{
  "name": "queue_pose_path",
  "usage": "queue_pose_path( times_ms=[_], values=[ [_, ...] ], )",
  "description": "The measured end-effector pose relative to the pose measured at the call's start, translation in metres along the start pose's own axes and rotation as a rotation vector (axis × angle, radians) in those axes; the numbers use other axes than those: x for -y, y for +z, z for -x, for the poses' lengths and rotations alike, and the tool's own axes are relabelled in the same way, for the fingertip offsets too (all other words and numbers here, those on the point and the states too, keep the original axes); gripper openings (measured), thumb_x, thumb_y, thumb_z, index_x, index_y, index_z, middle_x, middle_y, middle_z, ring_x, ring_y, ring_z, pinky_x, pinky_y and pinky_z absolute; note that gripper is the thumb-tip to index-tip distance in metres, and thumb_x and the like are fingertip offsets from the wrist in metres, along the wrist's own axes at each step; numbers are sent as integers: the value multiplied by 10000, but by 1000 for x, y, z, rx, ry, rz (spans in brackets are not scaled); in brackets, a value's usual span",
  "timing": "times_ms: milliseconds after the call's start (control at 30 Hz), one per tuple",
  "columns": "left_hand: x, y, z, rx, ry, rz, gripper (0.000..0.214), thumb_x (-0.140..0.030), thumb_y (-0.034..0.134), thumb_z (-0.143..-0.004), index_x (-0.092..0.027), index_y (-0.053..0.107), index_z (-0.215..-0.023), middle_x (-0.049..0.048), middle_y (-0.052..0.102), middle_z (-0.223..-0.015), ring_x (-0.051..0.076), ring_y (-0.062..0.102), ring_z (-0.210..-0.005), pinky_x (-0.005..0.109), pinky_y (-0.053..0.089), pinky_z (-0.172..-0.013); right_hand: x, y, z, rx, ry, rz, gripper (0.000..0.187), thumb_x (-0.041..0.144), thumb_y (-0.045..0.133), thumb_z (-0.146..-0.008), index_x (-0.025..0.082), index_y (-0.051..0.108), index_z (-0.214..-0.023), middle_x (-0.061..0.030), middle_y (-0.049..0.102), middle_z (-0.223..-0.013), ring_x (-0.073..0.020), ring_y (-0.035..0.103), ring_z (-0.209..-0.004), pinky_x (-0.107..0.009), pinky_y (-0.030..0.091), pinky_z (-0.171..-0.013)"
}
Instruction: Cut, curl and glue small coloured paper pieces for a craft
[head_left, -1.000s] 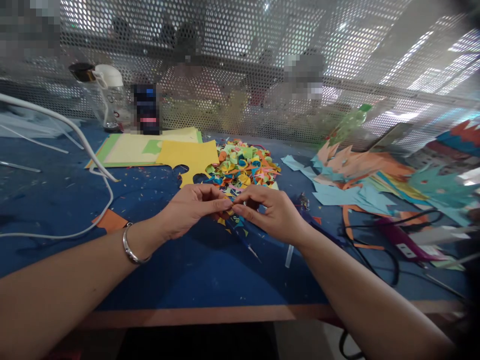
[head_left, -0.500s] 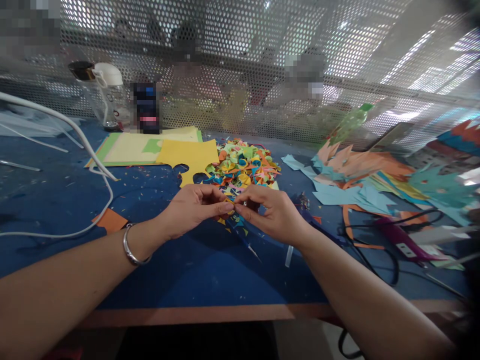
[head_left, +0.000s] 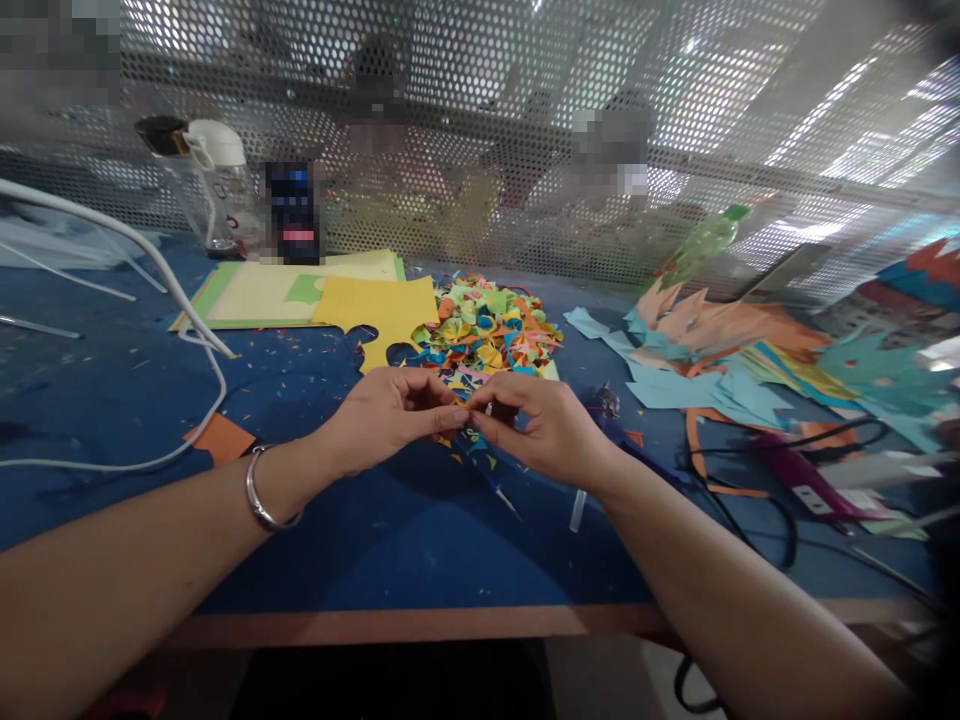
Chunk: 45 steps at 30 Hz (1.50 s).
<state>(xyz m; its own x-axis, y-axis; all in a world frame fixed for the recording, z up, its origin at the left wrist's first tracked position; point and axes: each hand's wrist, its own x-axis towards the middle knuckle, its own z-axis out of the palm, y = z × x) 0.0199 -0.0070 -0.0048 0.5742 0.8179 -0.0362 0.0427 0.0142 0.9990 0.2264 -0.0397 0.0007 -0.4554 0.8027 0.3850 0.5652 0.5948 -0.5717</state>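
Observation:
Between the fingertips of both hands is a small yellow paper piece [head_left: 462, 405], mostly hidden by the fingers. My left hand [head_left: 394, 415], with a silver bangle on its wrist, pinches it from the left. From the right, my right hand [head_left: 529, 420] closes thumb and forefinger on it, the two hands' tips nearly touching. Just behind the hands lies a heap of small coloured paper pieces [head_left: 495, 325]. A yellow sheet [head_left: 390, 300] with rounded cut-outs is left of the heap. Below the fingers, a thin blue pointed tool [head_left: 501, 492] rests among paper scraps.
Paper sheets [head_left: 255, 295] are stacked at the back left, near bottles [head_left: 221, 190] and a blurred dark device [head_left: 294, 210]. A white cable [head_left: 161, 265] crosses the left. Cut paper strips [head_left: 720, 340], dark cables and a purple power strip [head_left: 799, 480] crowd the right. Perforated metal stands behind.
Both hands stay in almost the same place, with only slight finger movement around the yellow paper piece. Nothing on the table has visibly moved.

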Motion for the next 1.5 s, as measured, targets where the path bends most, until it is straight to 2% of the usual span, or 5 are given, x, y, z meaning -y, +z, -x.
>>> queue_pose_path(
  times_ms=[167, 567, 867, 1300, 1500],
  values=[
    [-2, 2, 0, -6, -43, 71, 248, -262, 823, -708, -142, 623, -794, -17, 675, -688, 82, 607, -620, 229, 482, -621, 2, -1, -1, 5, 5, -1, 132, 223, 569, -902, 154, 677, -873, -14, 636, -760, -86, 554, -619, -227, 454, -583],
    [-5, -10, -2, 89, -158, 271, 191, -194, 840, -687, -133, 707, -811, 2, 695, -738, 104, 663, -693, 267, 536, -733, 4, -4, 0, -17, 76, -18, 163, 266, 548, -911, 168, 661, -847, -25, 650, -767, -100, 529, -626, -250, 434, -587],
    [-4, -10, -2, 59, -178, 259, 205, -192, 858, -656, -129, 735, -808, 27, 727, -753, 109, 671, -702, 270, 542, -757, 4, -4, 1, -13, 75, -34, 158, 263, 552, -907, 168, 669, -859, -13, 642, -748, -94, 523, -615, -247, 438, -583],
    [3, -4, 0, 13, 81, -86, 88, -212, 728, -726, -145, 676, -750, -7, 647, -697, 88, 582, -642, 232, 465, -641, 2, 2, 1, -18, -2, 0, 129, 192, 562, -888, 155, 680, -926, -11, 652, -781, -79, 570, -608, -225, 473, -583],
    [-1, -4, 0, 5, 56, -67, 117, -224, 728, -730, -137, 655, -757, -14, 629, -665, 81, 560, -624, 223, 444, -622, 5, 1, 2, -25, -21, 6, 128, 179, 546, -897, 158, 672, -905, -9, 643, -769, -80, 560, -619, -225, 472, -597]
  ],
)
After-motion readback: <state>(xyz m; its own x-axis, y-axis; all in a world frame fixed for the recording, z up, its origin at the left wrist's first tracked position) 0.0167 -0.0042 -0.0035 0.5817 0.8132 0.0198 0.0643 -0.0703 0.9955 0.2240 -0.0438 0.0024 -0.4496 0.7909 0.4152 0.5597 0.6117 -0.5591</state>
